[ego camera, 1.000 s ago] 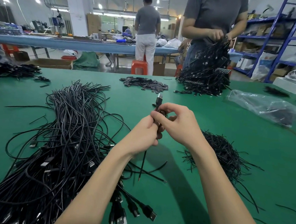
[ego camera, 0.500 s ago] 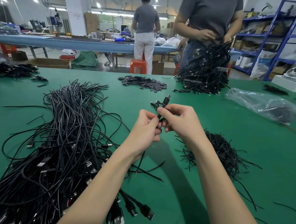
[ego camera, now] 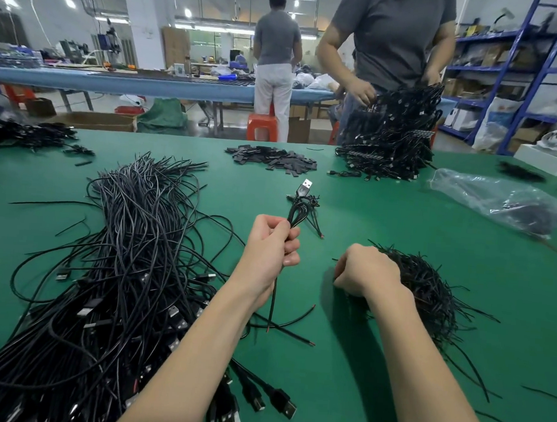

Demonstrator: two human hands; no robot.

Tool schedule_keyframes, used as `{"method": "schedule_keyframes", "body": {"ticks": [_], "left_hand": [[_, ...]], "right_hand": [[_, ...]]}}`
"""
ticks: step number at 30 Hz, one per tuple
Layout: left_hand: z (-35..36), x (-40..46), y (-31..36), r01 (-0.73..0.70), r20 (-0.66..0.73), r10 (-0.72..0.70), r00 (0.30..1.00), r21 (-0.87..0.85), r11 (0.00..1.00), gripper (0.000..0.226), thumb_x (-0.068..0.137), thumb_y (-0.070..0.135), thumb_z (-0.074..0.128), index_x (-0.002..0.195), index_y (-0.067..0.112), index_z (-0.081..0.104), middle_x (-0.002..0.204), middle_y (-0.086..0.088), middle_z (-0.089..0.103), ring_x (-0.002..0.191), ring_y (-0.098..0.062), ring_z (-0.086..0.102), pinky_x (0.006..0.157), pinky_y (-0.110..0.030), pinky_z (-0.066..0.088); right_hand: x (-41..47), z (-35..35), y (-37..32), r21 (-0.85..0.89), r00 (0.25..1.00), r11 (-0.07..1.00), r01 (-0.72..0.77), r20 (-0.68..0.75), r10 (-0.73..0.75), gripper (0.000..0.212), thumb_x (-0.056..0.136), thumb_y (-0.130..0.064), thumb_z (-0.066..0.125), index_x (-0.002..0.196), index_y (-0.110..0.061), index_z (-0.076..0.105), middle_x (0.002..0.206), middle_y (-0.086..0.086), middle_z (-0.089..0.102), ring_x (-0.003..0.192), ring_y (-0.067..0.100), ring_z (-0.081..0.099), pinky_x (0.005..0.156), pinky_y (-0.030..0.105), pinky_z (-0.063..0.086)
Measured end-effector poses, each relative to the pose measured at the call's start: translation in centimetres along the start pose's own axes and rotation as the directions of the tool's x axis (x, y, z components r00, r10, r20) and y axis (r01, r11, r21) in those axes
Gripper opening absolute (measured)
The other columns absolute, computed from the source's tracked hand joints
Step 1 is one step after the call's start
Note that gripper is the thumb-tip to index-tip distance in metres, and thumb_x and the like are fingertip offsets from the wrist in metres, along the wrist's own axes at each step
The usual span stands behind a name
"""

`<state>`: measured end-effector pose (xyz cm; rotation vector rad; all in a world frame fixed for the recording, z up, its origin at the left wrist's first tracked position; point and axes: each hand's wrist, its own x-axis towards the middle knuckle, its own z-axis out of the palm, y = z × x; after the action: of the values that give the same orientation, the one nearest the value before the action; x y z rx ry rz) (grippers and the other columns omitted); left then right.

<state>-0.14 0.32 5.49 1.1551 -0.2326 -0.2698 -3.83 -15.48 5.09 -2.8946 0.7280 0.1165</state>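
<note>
Over the table [ego camera: 383,213] my left hand [ego camera: 274,243] grips a coiled cable [ego camera: 300,208]; right hand [ego camera: 367,270] curls among ties [ego camera: 428,289], hold unclear

No legible txt in view. USB cable [ego camera: 298,208] in my left hand [ego camera: 270,246]: no marking I can read. White bag [ego camera: 501,116] by blue shelving [ego camera: 486,38]: red print, too blurry.
</note>
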Motion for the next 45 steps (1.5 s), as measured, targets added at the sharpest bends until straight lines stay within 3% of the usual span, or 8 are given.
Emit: {"method": "schedule_keyframes", "body": {"ticks": [6,9,14,18,21,24,31,45], "left_hand": [[-0.3,-0.2,0.4,-0.017,-0.011,0.018,1.0,0.087,0.996,0.011,0.105,0.009,0.037,0.096,0.014,0.04,0.081,-0.001,0.049,0.054,-0.005,0.042,0.039,-0.015,0.025],[-0.3,-0.2,0.4,0.009,-0.02,-0.007,1.0,0.106,0.994,0.01,0.104,0.009,0.038,0.097,0.015,0.04,0.081,-0.001,0.05,0.049,-0.003,0.039,0.037,-0.014,0.023],[-0.3,-0.2,0.5,0.036,-0.018,-0.035,0.999,0.072,0.997,0.01,0.104,0.007,0.038,0.096,0.014,0.039,0.08,-0.002,0.049,0.048,-0.004,0.033,0.037,-0.013,0.022],[-0.2,-0.3,0.7,0.056,-0.014,-0.056,0.998,0.043,0.997,0.011,0.103,0.005,0.039,0.095,0.013,0.04,0.079,-0.002,0.048,0.049,-0.005,0.032,0.037,-0.014,0.021],[-0.1,-0.3,0.8,0.056,0.004,-0.056,0.998,0.038,0.998,0.013,0.102,0.004,0.039,0.093,0.014,0.038,0.077,-0.002,0.046,0.049,-0.005,0.031,0.037,-0.014,0.02],[0.0,-0.4,1.0,0.053,0.032,-0.054,0.998,0.031,0.998,0.012,0.101,0.003,0.039,0.094,0.013,0.039,0.076,-0.001,0.046,0.05,-0.006,0.031,0.037,-0.014,0.02],[-0.2,-0.4,1.2,0.018,0.028,-0.02,0.999,0.092,0.996,0.008,0.102,0.008,0.041,0.096,0.012,0.04,0.074,0.001,0.045,0.05,-0.005,0.031,0.038,-0.015,0.022],[-0.2,-0.3,1.2,-0.044,-0.041,0.048,0.998,0.108,0.993,0.02,0.107,0.02,0.041,0.088,0.015,0.037,0.066,0.003,0.047,0.045,-0.005,0.029,0.037,-0.016,0.021]], "right_hand": [[-0.3,-0.1,0.1,-0.029,0.996,0.996,0.086,0.011,-0.086,0.014,0.09,-0.024,0.063,0.101,-0.024,0.071,0.108,0.002,0.071,0.099,0.028,0.066,0.082,0.033,0.054],[-0.7,-1.7,0.1,0.29,0.969,0.928,0.233,-0.152,-0.196,0.009,0.092,-0.026,0.068,0.085,-0.03,0.07,0.092,-0.006,0.071,0.085,0.018,0.067,0.067,0.024,0.051],[-2.2,-4.3,-0.4,0.869,0.917,0.293,0.399,-0.38,-0.122,0.004,0.094,-0.007,0.069,0.093,-0.004,0.07,0.088,0.016,0.074,0.072,0.019,0.075,0.065,0.027,0.061],[-2.7,-4.9,-0.9,0.867,0.857,-0.181,0.464,-0.491,-0.156,0.003,0.092,0.003,0.066,0.096,0.001,0.066,0.091,0.015,0.074,0.089,0.028,0.075,0.082,0.03,0.06],[-3.0,-4.6,-1.3,0.806,0.774,-0.318,0.5,-0.58,-0.253,0.017,0.091,0.003,0.065,0.089,-0.012,0.071,0.098,0.011,0.076,0.096,0.028,0.074,0.088,0.032,0.058],[-2.9,-3.7,-1.6,0.822,0.725,-0.252,0.51,-0.569,-0.389,0.008,0.089,-0.003,0.07,0.092,-0.01,0.068,0.108,0.018,0.074,0.103,0.033,0.073,0.091,0.035,0.057],[-2.4,-2.9,-1.8,0.662,0.687,0.255,0.705,-0.549,-0.476,0.012,0.095,-0.003,0.067,0.091,-0.014,0.063,0.099,-0.002,0.078,0.099,0.014,0.073,0.083,0.029,0.058],[-2.3,-2.2,-2.6,0.766,0.755,0.182,0.616,-0.509,-0.413,0.004,0.093,-0.003,0.069,0.094,-0.005,0.066,0.098,0.004,0.078,0.097,0.018,0.073,0.09,0.04,0.059]]}}
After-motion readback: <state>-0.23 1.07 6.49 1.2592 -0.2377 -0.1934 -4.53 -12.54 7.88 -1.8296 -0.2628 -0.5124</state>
